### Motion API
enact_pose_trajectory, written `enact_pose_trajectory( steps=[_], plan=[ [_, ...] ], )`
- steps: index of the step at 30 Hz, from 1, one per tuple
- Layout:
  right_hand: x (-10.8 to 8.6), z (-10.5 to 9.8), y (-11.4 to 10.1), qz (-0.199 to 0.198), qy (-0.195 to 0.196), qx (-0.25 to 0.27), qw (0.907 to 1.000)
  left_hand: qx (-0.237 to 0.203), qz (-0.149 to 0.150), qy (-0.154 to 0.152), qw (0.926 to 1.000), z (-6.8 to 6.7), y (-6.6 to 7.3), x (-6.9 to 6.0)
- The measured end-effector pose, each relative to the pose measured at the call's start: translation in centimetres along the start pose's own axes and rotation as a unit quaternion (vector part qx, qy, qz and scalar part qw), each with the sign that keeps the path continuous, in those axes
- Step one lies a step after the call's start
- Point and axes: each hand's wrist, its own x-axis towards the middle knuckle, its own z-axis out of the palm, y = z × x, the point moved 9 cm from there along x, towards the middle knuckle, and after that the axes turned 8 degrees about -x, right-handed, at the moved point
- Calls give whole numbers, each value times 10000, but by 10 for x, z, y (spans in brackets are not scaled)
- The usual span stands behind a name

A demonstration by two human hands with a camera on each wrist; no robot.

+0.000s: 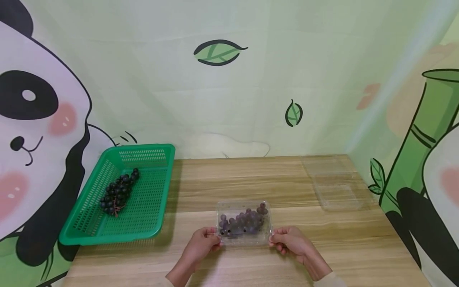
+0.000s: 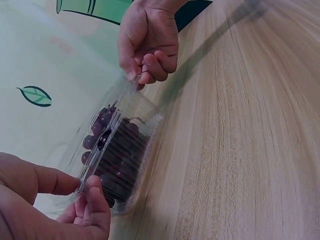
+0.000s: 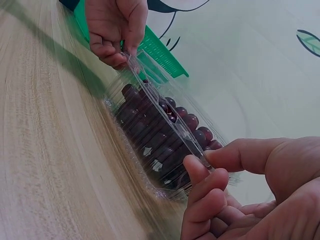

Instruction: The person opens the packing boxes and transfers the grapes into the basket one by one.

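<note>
A clear plastic clamshell box [image 1: 229, 206] stands on the wooden table with its lid over a bunch of dark grapes [image 1: 247, 221]. At its near left corner my left hand [image 1: 201, 244] pinches the rim between thumb and fingers. My right hand [image 1: 292, 242] pinches the near right corner the same way. In the left wrist view, thumb and forefinger of the left hand [image 2: 60, 200] press the lid edge and the lower rim together. The right wrist view has the right hand [image 3: 240, 190] gripping the rim, with grapes [image 3: 150, 135] visible through the ribbed wall.
To the left, a green plastic basket [image 1: 150, 211] holds another bunch of dark grapes [image 1: 120, 191]. Another clear plastic container [image 1: 338, 197] lies open at the back right of the wooden table [image 1: 344, 247]. A cloth printed with pandas and leaves [image 1: 229, 99] hangs behind.
</note>
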Motion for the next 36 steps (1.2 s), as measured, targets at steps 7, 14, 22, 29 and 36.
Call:
enact_pose_trajectory(
  steps=[7, 14, 22, 29, 36],
  plan=[
    [-2, -1, -3, -29, 139, -102, 9998, -43, -63, 1, 10000, 0, -1, 2],
    [-7, -4, -9, -54, 696, -698, 9951, 110, -67, 70, 9999, -1, -1, 4],
    [-16, -10, -20, -10, 1739, -1028, 9794, 158, 3, 90, 9998, -2, 0, 4],
    [-24, -14, -35, -209, 2144, -1747, 9608, 217, -27, 71, 9997, -1, 1, 3],
    [-30, -14, -53, -535, 2296, -2524, 9385, 267, -39, 103, 9996, -1, 1, 4]
  ],
)
